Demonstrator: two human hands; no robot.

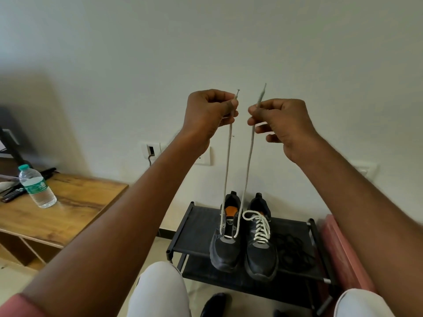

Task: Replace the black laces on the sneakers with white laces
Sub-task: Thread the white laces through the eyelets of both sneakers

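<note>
The left hand [209, 110] pinches one end of a white lace [248, 161] between thumb and curled fingers, and the right hand [282, 121] pinches the other end the same way. Both hands are raised side by side, near each other but apart, with the lace tips sticking up above each grip. The two strands hang straight down to the left sneaker [225, 245], where the lace passes through the lowest eyelets near the toe; the rest of that shoe's eyelets are unlaced. Just beside it stands the right sneaker [261, 252], fully threaded with a white lace [258, 227] whose loose loop lies at the top. Both dark shoes sit toes toward the person on the top tier of a black shoe rack [196, 225]. A tangle of black laces [291, 247] lies on the rack to the right of the shoes. Off to the left, a wooden desk [75, 202] carries a plastic water bottle [36, 186] and remote controls [10, 195].
</note>
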